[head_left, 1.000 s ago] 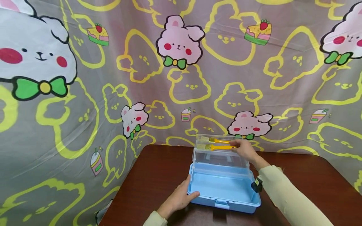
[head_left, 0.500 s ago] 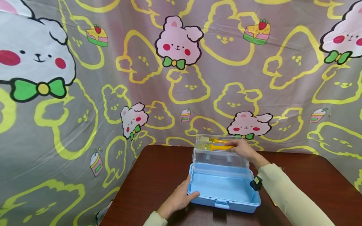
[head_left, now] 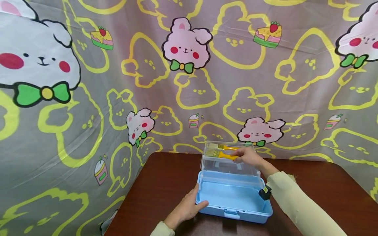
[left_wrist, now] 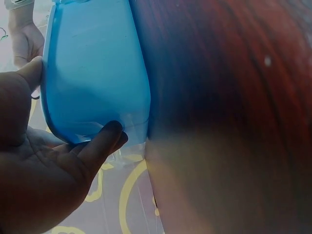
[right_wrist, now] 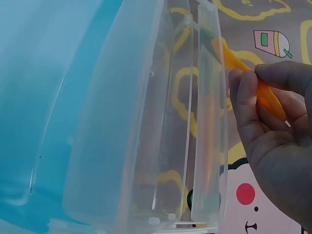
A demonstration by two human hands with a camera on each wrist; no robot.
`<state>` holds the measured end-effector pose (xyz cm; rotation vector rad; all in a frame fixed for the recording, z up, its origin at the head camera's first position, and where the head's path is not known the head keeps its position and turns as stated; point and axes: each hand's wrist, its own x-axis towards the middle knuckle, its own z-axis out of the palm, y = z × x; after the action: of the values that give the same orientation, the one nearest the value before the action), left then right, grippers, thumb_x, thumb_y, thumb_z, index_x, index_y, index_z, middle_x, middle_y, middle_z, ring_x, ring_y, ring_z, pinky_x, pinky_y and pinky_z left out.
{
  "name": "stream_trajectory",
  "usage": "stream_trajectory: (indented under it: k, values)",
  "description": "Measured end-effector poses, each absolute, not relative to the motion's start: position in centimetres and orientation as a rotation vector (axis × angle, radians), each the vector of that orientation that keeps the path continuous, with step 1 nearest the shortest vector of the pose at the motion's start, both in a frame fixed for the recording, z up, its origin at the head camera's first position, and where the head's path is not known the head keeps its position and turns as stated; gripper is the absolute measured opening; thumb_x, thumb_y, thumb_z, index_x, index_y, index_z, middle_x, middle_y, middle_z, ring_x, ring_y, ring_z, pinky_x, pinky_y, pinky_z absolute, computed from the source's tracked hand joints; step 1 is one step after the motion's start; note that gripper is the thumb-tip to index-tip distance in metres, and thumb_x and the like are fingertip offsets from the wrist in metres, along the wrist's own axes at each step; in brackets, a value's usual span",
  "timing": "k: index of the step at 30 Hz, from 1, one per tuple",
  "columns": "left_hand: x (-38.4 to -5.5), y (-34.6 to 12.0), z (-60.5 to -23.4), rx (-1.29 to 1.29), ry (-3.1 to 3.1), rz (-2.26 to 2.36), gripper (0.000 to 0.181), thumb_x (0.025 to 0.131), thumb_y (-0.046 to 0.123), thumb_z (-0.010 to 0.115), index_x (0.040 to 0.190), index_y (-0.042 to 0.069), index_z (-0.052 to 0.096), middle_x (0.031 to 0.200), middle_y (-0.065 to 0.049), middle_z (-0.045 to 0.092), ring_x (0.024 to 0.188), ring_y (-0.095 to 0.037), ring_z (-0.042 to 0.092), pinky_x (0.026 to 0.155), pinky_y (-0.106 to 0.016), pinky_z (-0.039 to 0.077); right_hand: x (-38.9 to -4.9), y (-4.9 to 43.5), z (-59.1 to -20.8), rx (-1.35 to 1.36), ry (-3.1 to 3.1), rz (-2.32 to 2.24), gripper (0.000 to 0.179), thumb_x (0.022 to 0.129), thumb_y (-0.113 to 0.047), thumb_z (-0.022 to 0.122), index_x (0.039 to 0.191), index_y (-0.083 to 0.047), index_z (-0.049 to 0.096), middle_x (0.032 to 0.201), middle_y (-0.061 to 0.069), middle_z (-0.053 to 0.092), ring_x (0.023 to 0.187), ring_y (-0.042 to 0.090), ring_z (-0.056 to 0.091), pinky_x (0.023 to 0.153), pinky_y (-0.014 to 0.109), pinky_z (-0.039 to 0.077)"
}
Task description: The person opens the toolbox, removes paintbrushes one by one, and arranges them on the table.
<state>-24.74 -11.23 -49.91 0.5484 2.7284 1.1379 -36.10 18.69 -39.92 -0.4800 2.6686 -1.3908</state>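
A light blue storage box (head_left: 230, 195) stands with its latch towards me and its base bare inside. Clear plastic trays (head_left: 230, 165) rise behind it, fanned out. My left hand (head_left: 186, 205) grips the box's left front corner, thumb at the front rim and fingers along the side (left_wrist: 100, 144). With my right hand (head_left: 249, 157) I pinch the yellow handle of a paintbrush (head_left: 225, 155) between thumb and fingers; the handle's end pokes out beyond them in the right wrist view (right_wrist: 273, 102). Its bristles lie over the upper clear tray. Behind it, a second yellow-handled paintbrush (head_left: 228, 147) lies in the top tray.
The dark brown table (head_left: 165, 173) spreads around the box. A patterned curtain (head_left: 189, 82) hangs close behind the table and along its left. A small tan object (head_left: 292, 177) shows partly behind my right sleeve.
My right hand has slid left along the paintbrush handle. The brush has tilted, its handle end now lower. My left hand and the box have kept their place.
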Motion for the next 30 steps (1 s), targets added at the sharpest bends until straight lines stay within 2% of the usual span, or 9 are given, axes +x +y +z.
stream_trajectory:
  k: [9, 13, 16, 20, 30]
  values:
    - [-24.8, -11.2, -50.1, 0.561, 2.728, 1.126, 0.086, 0.092, 0.044, 0.059, 0.151, 0.001, 0.014, 0.150, -0.022, 0.026, 0.133, -0.033, 0.033, 0.103, -0.053, 0.031, -35.8, 18.6, -40.3, -0.433, 2.623, -1.427, 0.029, 0.088, 0.007, 0.057, 0.116, 0.003, 0.064, 0.111, 0.017, 0.061, 0.091, 0.029, 0.059, 0.084, 0.040, 0.051]
    - [-24.9, -11.4, -50.1, 0.569, 2.737, 1.111, 0.086, 0.092, 0.045, 0.059, 0.150, 0.000, 0.014, 0.150, -0.022, 0.026, 0.133, -0.034, 0.033, 0.102, -0.053, 0.032, -35.6, 18.8, -40.2, -0.401, 2.629, -1.437, 0.030, 0.090, 0.007, 0.054, 0.118, 0.002, 0.063, 0.114, 0.017, 0.055, 0.090, 0.026, 0.057, 0.082, 0.036, 0.052]
    - [-24.9, -11.4, -50.1, 0.572, 2.735, 1.112, 0.086, 0.092, 0.045, 0.058, 0.150, 0.000, 0.014, 0.150, -0.022, 0.026, 0.133, -0.034, 0.032, 0.102, -0.053, 0.031, -35.4, 19.0, -40.2, -0.377, 2.623, -1.470, 0.030, 0.091, 0.007, 0.052, 0.119, 0.004, 0.062, 0.116, 0.018, 0.052, 0.089, 0.026, 0.057, 0.085, 0.040, 0.050]
    - [-24.9, -11.2, -50.1, 0.572, 2.730, 1.125, 0.086, 0.092, 0.045, 0.058, 0.150, 0.000, 0.014, 0.151, -0.022, 0.025, 0.134, -0.034, 0.031, 0.103, -0.053, 0.030, -34.9, 19.5, -40.0, -0.374, 2.597, -1.544, 0.030, 0.094, 0.006, 0.047, 0.122, 0.007, 0.058, 0.120, 0.023, 0.052, 0.094, 0.031, 0.058, 0.089, 0.045, 0.048]
    - [-24.6, -11.0, -49.8, 0.555, 2.729, 1.132, 0.086, 0.092, 0.043, 0.059, 0.150, -0.001, 0.014, 0.149, -0.023, 0.027, 0.132, -0.034, 0.033, 0.102, -0.053, 0.031, -33.7, 21.3, -40.0, -0.366, 2.582, -1.644, 0.033, 0.095, 0.003, 0.044, 0.127, 0.009, 0.053, 0.127, 0.027, 0.047, 0.103, 0.039, 0.055, 0.087, 0.040, 0.049]
